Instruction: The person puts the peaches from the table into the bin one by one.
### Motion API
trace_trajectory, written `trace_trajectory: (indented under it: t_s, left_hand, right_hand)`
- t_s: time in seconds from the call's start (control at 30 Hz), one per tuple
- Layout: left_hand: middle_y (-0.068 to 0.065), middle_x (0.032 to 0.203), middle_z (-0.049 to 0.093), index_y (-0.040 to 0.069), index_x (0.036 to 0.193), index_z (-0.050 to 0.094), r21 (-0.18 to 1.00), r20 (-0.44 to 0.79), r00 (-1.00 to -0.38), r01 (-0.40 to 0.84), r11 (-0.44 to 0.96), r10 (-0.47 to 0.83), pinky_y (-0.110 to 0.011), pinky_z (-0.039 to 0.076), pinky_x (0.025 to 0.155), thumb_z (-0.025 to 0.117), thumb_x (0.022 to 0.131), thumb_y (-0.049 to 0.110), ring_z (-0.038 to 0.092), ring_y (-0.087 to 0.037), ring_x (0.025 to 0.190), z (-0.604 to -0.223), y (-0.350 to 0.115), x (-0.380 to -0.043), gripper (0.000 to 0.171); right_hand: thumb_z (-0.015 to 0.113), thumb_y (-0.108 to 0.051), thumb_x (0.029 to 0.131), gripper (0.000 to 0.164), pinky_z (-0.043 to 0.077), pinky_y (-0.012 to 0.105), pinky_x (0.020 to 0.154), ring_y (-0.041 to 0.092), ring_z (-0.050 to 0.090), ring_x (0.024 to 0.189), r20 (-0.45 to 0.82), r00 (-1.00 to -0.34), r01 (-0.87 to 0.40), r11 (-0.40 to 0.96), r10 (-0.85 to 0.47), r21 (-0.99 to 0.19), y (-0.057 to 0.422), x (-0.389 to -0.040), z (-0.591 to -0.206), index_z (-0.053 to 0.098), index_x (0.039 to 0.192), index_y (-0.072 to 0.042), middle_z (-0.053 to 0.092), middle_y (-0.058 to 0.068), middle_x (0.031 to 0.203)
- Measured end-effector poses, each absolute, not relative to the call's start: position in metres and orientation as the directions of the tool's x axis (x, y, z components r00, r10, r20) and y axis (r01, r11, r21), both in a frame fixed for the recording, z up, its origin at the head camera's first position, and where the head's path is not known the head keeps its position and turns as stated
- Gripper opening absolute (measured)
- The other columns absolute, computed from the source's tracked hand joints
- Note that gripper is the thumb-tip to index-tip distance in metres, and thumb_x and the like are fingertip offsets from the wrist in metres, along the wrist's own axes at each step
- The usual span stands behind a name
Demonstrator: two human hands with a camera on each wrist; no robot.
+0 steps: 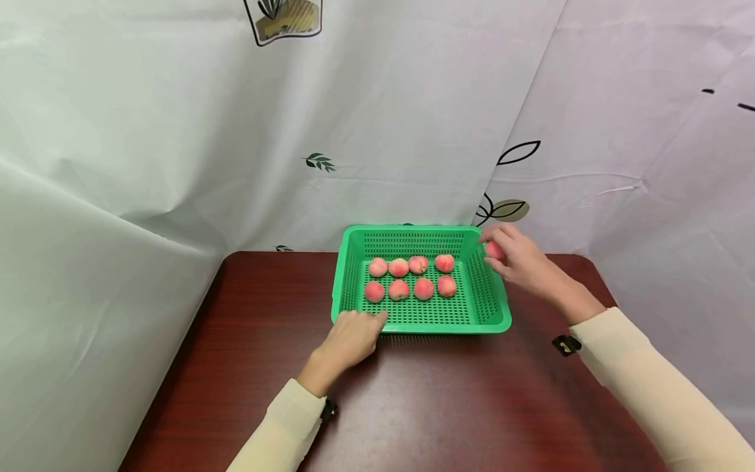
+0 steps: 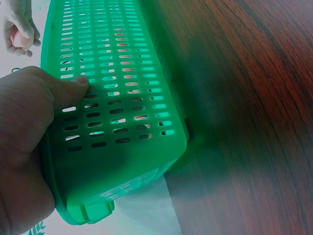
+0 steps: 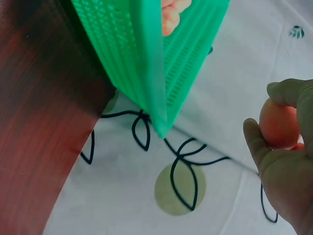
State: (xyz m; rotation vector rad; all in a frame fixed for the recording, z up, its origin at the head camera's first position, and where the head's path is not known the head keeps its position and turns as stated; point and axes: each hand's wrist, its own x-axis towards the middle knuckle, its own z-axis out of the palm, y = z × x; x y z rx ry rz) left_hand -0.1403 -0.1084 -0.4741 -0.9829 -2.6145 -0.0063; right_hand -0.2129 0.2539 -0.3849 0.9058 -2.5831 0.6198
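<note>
A green perforated plastic basket [image 1: 436, 329] sits at the back of the table, with several pink-red peaches [image 1: 398, 290] lying in two rows on its floor. My left hand [image 1: 354, 337] grips the basket's near rim towards the left; in the left wrist view the thumb [image 2: 71, 92] presses the outer wall, while the other fingers are hidden over the rim. At the basket's right end, my right hand [image 1: 522, 259] holds another peach [image 1: 494, 250] above rim height. The right wrist view shows this peach [image 3: 279, 125] between thumb and fingers, apart from the basket [image 3: 151, 73].
The dark red-brown wooden table [image 1: 460, 406] extends in front of the basket and to both sides. Pale cloth [image 1: 401, 118] with printed leaves hangs right behind the basket and along both sides. Dark straps [image 1: 567, 345] show at both wrists.
</note>
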Motion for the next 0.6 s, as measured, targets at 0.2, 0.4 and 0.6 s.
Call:
trace_trajectory:
  t_s: [0.2, 0.4, 0.6]
  left_hand:
    - [0.009, 0.057, 0.011, 0.018, 0.075, 0.045, -0.117, 0.318, -0.699, 0.641, 0.758, 0.64, -0.024, 0.007, 0.047, 0.063, 0.085, 0.001, 0.01, -0.007, 0.053, -0.475, -0.109, -0.14, 0.027]
    - [0.01, 0.058, 0.009, 0.018, 0.075, 0.045, -0.115, 0.326, -0.696, 0.642, 0.758, 0.639, -0.024, 0.007, 0.047, 0.064, 0.083, 0.001, 0.01, -0.007, 0.052, -0.474, -0.11, -0.14, 0.027]
    - [0.008, 0.054, 0.017, 0.017, 0.076, 0.045, -0.119, 0.317, -0.699, 0.641, 0.758, 0.641, -0.024, 0.008, 0.046, 0.064, 0.083, 0.001, 0.012, -0.007, 0.051, -0.475, -0.109, -0.142, 0.026]
  right_hand:
    - [0.075, 0.006, 0.087, 0.031, 0.054, 0.044, 0.08, 0.028, 0.059, 0.109, 0.37, -0.713, -0.695, 0.668, -0.595, -0.265, 0.24, -0.216, -0.383, 0.063, 0.114, -0.005, 0.058, 0.014, 0.122]
    - [0.073, 0.006, 0.089, 0.03, 0.055, 0.043, 0.082, 0.026, 0.062, 0.104, 0.276, -0.68, -0.733, 0.632, -0.679, -0.253, 0.227, -0.217, -0.382, 0.063, 0.116, -0.003, 0.059, 0.013, 0.121]
    - [0.071, 0.006, 0.089, 0.032, 0.054, 0.04, 0.081, 0.024, 0.061, 0.105, 0.184, -0.673, -0.736, 0.626, -0.716, -0.258, 0.22, -0.218, -0.379, 0.064, 0.118, -0.007, 0.059, 0.012, 0.123]
